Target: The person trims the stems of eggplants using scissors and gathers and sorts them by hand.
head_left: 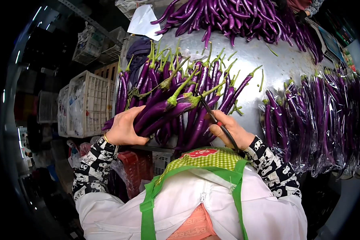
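Note:
My left hand (126, 127) is closed around a few long purple eggplants (158, 114), whose green stems point up and to the right. In my right hand (234, 132) is a pair of dark scissors (205, 105) with black and red handles. The blades reach up to the stem end of one held eggplant, close to its green cap; whether they touch it I cannot tell. Beneath and behind my hands, a row of loose eggplants (204, 78) lies on the metal table (248, 56), stems facing away from me.
A large heap of eggplants (228, 16) covers the table's far side, near another person's gloved hand (301, 15). Eggplants in clear plastic bags (312, 120) stand at the right. A white sheet (143, 22), dark cloth (138, 54), cut stem pieces (237, 108) and a white crate (88, 104) surround the work.

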{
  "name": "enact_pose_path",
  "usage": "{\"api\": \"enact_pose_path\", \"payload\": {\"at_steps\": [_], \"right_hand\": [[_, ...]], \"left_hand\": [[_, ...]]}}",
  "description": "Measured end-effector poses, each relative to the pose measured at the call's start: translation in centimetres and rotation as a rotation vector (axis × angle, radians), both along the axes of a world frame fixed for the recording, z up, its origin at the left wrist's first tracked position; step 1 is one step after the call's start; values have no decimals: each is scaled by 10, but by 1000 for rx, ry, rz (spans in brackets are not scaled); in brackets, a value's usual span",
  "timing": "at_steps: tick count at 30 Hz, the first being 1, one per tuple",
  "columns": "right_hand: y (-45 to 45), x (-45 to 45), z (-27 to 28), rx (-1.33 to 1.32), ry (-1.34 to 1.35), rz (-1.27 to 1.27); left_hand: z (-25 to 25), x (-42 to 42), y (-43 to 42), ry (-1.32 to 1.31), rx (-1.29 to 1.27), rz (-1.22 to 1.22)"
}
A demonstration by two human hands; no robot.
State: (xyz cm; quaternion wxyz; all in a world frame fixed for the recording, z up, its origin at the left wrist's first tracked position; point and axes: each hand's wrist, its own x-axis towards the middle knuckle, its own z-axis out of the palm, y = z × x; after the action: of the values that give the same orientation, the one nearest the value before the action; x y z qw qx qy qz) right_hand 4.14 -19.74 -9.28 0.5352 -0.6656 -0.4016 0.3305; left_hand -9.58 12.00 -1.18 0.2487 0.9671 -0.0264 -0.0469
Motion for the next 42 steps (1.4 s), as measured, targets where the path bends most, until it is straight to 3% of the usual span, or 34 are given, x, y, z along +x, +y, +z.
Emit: {"api": "enact_pose_path", "payload": {"at_steps": [7,10,15,20,27,42], "right_hand": [[-5,-8,2,-64,-230,-78],[-6,-12,-3,-25,-279,-184],[-1,-15,21,-63,-185,-142],[16,-9,43,-290,-134,-39],[34,-17,23,-77,-100,-125],[49,2,39,-201,-182,-181]], "left_hand": [[17,8,0,-119,413,68],[19,8,3,-155,471,84],[17,10,8,-246,599,134],[22,14,0,-272,639,122],[22,14,-7,-310,631,59],[24,10,-21,-305,661,11]]}}
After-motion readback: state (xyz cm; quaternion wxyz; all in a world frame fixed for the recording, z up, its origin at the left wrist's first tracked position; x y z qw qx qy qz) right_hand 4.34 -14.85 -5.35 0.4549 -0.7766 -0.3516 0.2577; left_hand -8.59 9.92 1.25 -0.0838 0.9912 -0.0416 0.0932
